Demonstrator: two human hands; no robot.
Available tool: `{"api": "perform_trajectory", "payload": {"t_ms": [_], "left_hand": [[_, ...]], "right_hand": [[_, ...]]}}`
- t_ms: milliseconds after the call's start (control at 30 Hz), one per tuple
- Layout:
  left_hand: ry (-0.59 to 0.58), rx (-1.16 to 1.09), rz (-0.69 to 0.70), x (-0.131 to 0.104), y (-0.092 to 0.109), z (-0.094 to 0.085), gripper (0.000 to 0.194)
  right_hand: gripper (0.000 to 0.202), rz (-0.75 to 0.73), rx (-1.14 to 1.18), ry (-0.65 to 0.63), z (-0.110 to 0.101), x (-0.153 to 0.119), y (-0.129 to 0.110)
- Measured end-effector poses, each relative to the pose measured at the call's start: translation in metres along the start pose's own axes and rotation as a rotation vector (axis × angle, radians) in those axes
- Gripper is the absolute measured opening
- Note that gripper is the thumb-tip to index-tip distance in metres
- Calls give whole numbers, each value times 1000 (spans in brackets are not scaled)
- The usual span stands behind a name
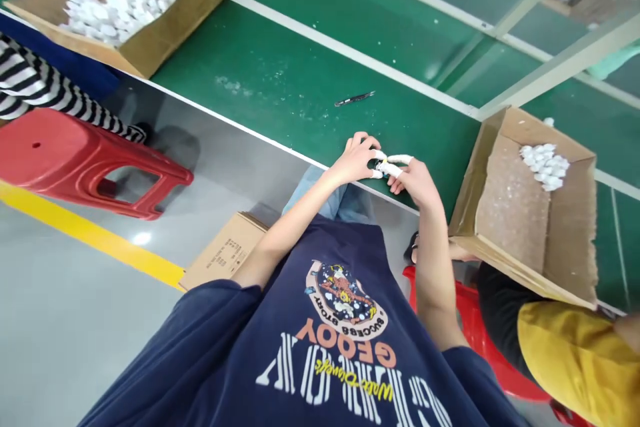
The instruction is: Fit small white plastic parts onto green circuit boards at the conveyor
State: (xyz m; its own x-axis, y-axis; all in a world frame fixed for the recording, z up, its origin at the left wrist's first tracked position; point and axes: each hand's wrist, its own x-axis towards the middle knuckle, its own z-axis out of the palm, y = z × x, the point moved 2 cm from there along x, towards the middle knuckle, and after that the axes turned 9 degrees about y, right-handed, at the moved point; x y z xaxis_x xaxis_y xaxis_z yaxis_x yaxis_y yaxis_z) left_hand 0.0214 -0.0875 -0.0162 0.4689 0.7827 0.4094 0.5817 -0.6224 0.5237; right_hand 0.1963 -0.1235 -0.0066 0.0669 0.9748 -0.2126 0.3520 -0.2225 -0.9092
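Note:
Near the front edge of the green table, my left hand (357,161) and my right hand (419,181) meet, with white coverings on several fingertips. Between them is a small part (384,161) with white, black and yellow bits; its kind is mostly hidden by the fingers. Both hands are closed around it, thumbs and fingers pinched. Beyond my hands, black tweezers (355,99) lie on the green table (280,93), apart from both.
A cardboard box (175,37) heaped with small white pieces (130,3) stands far left. At right, another cardboard box (515,213) holds fewer white pieces (545,165). A red stool (95,160) and a carton (223,250) are on the floor. A person in yellow (575,347) sits at right.

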Motion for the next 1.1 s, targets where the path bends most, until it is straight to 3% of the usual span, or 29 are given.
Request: {"api": "perform_trajectory", "payload": {"t_ms": [233, 400, 533, 700, 900, 1100], "left_hand": [[-69, -46, 12, -6, -4, -13, 37], [-122, -44, -6, -4, -5, -19, 25], [-194, -42, -24, -1, -8, -17, 22], [-215, -48, -36, 1, -11, -15, 24], [-220, -73, -38, 2, -11, -17, 20], [-212, -83, -52, 2, -12, -17, 17]], "right_hand": [[54, 83, 49, -127, 7, 1, 1], [58, 245, 50, -219, 6, 6, -5], [44, 290, -134, -209, 10, 7, -17], [25, 163, -483, -84, 14, 10, -28], [34, 285, -127, -311, 4, 14, -20], [26, 314, -91, -293, 2, 16, -25]]}}
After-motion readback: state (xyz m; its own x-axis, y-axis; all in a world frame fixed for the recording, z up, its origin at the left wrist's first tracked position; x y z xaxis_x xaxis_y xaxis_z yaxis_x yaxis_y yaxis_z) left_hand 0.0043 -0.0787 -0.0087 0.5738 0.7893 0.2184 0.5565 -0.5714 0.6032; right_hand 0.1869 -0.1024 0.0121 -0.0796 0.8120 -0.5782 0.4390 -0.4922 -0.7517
